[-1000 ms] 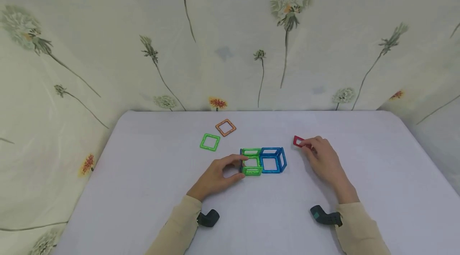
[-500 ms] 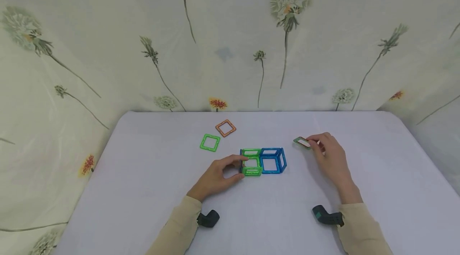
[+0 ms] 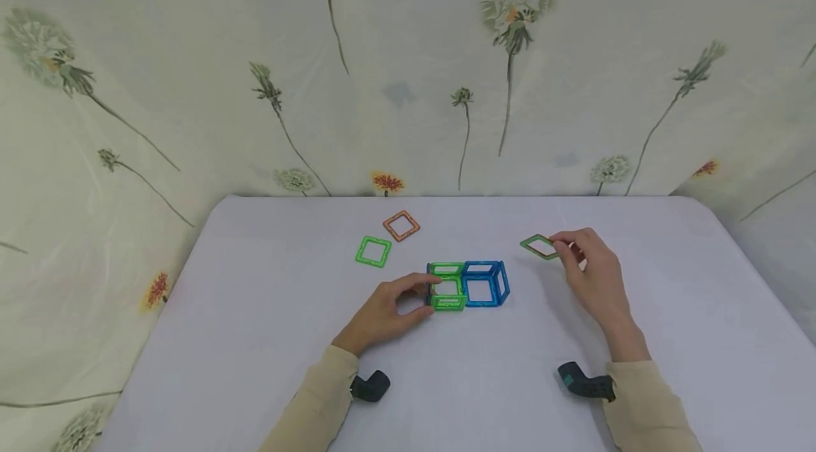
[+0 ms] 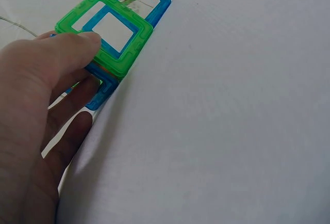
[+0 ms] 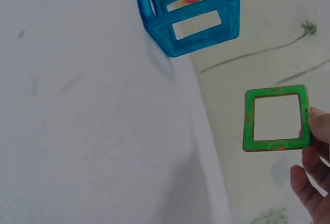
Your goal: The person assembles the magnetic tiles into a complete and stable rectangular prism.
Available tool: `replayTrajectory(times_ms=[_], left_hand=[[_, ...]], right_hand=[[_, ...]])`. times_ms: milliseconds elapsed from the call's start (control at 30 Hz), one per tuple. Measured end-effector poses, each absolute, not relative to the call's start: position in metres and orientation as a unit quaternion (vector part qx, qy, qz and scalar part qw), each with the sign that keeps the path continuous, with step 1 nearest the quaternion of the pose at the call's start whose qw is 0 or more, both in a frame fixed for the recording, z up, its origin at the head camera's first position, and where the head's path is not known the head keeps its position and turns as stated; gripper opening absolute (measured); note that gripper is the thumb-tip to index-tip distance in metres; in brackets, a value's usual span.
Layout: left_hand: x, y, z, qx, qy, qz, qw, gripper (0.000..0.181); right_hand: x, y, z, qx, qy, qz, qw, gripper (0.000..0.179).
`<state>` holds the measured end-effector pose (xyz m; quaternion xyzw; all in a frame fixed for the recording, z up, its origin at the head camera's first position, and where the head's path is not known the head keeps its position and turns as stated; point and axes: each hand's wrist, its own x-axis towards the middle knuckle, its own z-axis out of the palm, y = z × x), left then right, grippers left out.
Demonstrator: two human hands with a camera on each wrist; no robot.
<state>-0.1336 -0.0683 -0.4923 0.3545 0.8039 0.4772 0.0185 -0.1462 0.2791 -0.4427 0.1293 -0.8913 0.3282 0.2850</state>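
A low open structure of square magnetic frame tiles stands on the table, its left half green (image 3: 448,298) and its right half blue (image 3: 481,304). My left hand (image 3: 382,314) grips its left end, thumb on the front green tile in the left wrist view and fingers behind. Well right of the structure, my right hand (image 3: 593,275) pinches a green square magnetic tile (image 5: 249,126) by one edge between thumb and fingers. A reddish rim shows along this tile's edges. It is held tilted above the table.
Left of and behind the structure, a loose green square tile (image 3: 361,260) and an orange square tile (image 3: 392,234) lie flat on the white table (image 3: 484,388). Behind the table's far edge hangs a flower-patterned cloth (image 3: 408,133).
My right hand has lifted the tile and turned it from its red side to its green side, moving slightly right and farther back. The left hand and the structure stay put.
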Motion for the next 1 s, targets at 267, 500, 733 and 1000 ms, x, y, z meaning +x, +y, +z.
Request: replayTrajectory(times_ms=[267,500,733,1000], left_hand=[[-0.134,-0.069,-0.493,0.358,0.804,0.474,0.017,0.045],[-0.134,-0.069,-0.492,0.354,0.805,0.475,0.024,0.045],[-0.134,-0.069,-0.492,0.357,0.803,0.476,0.025,0.045],[-0.136,-0.070,-0.494,0.361,0.803,0.474,0.027,0.045]], right_hand=[[-0.141,0.274,-0.429,0.130,-0.888,0.344,0.277,0.015],[-0.136,0.269,-0.419,0.136,-0.891,0.344,0.263,0.019],[-0.132,0.266,-0.413,0.149,-0.895,0.334,0.257,0.020],[-0.127,0.262,-0.406,0.173,-0.896,0.336,0.232,0.021]])
